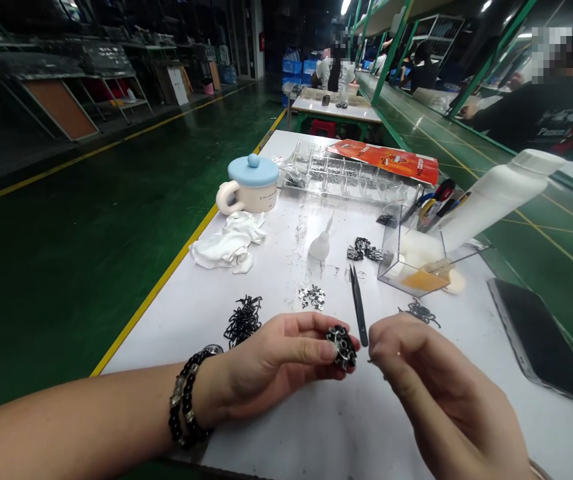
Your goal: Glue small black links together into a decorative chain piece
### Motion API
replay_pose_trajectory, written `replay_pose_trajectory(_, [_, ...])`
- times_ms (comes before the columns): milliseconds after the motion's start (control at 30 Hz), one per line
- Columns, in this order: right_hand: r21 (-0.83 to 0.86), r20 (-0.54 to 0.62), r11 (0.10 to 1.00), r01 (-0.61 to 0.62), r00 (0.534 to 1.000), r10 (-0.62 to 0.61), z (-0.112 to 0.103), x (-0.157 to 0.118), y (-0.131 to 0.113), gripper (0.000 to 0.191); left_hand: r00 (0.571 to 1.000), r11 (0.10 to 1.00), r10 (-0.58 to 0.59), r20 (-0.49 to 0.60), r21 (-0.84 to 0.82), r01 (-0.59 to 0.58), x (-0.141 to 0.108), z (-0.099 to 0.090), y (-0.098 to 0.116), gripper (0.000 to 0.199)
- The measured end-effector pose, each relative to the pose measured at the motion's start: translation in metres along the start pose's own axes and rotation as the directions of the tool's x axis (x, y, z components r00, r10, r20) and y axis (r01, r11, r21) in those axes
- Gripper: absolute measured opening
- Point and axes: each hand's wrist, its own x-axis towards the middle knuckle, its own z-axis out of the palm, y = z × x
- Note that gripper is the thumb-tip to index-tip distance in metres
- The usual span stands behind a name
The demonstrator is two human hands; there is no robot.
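Between the thumb and fingers of my left hand (286,357) is a small round black-and-silver metal part (342,348) with an openwork face. My right hand (436,387) is pinched closed just to the right of it, apart from the part; a tiny dark tip pokes out below the fingertips, too small to name. Black tweezers (358,307) lie on the table between and beyond both hands. A pile of black curved pieces (244,319) sits behind my left wrist. Small silver pieces (312,297) are scattered farther ahead, and thin dark pieces (420,311) lie behind my right hand.
On the white table (176,313) stand a lidded mug (254,190), a white cloth (231,243), a small nozzle bottle (320,245) and a compartment tray (356,183). To the right are a clear box (414,267), a white bottle (501,197) and a phone (541,337). People work beyond.
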Motion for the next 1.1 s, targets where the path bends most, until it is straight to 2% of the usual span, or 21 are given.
replay_pose_trajectory(133, [0.212,-0.048,0.971,-0.110,0.991,0.123,0.011,0.004,0.002,0.011,0.999,0.998,-0.036,0.032,-0.043,0.038,-0.002,0.000,-0.003,0.028])
replay_pose_trajectory(233, [0.345,-0.020,0.927,-0.147,0.986,0.163,0.017,0.003,0.003,0.012,0.999,0.997,-0.049,0.020,-0.062,0.051,-0.003,0.000,-0.005,0.031])
replay_pose_trajectory(300, [0.375,-0.030,0.916,-0.145,0.985,0.168,0.020,0.001,0.005,0.012,0.999,0.997,-0.046,0.013,-0.067,0.047,-0.003,0.000,-0.005,0.030])
replay_pose_trajectory(567, [0.389,-0.084,0.918,-0.082,0.989,0.123,0.026,-0.002,0.013,0.012,0.999,0.998,-0.039,0.027,-0.054,0.041,-0.003,0.000,-0.006,0.029])
replay_pose_trajectory(733, [0.254,-0.154,0.966,-0.044,0.984,0.086,0.027,-0.005,0.017,0.010,0.999,0.997,-0.027,0.034,-0.073,0.029,-0.003,0.000,-0.007,0.028])
replay_pose_trajectory(967, [0.243,-0.079,0.966,-0.084,0.991,0.106,0.023,-0.006,0.017,0.012,1.000,0.997,-0.007,0.007,-0.074,0.007,-0.003,0.001,-0.006,0.024])
replay_pose_trajectory(1100, [0.239,-0.095,0.967,-0.091,0.989,0.116,0.022,-0.006,0.018,0.012,1.000,0.998,-0.002,0.010,-0.059,0.002,-0.002,0.000,-0.007,0.023])
